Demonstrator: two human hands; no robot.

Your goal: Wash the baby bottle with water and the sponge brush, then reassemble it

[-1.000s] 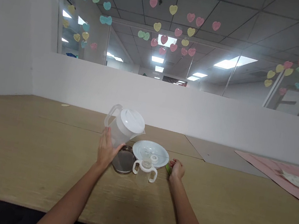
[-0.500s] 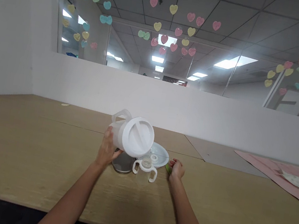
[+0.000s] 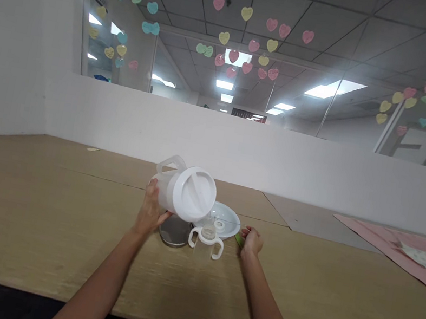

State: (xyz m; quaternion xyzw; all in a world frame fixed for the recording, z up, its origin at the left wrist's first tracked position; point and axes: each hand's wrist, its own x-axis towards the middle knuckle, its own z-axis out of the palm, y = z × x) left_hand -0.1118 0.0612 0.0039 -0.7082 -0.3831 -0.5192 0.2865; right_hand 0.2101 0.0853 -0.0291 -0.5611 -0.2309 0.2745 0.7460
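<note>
My left hand [image 3: 149, 213] is wrapped round a translucent pitcher with a white lid [image 3: 194, 193]. The pitcher tips to the right, its lid facing me, above a baby bottle with two white handles [image 3: 205, 243]. That bottle stands upright and uncapped on the table. Behind it lies a pale plate [image 3: 231, 230] holding a white ring-shaped cap [image 3: 219, 225] and a clear piece. Right of the plate, my right hand [image 3: 253, 241] is closed with curled fingers. A narrow green item [image 3: 239, 239] shows beside those fingers; whether they grip it is hidden.
Under the pitcher sits a round metal tin [image 3: 175, 232], partly covered. The wooden table [image 3: 62, 221] runs back to a white wall. A grey sheet [image 3: 321, 224] and a pink cloth [image 3: 379, 244] with items on it lie at the right.
The pitcher moved right and tipped further, its lid turning toward me; in the last half second it drifted slightly back left. My right hand stayed in place.
</note>
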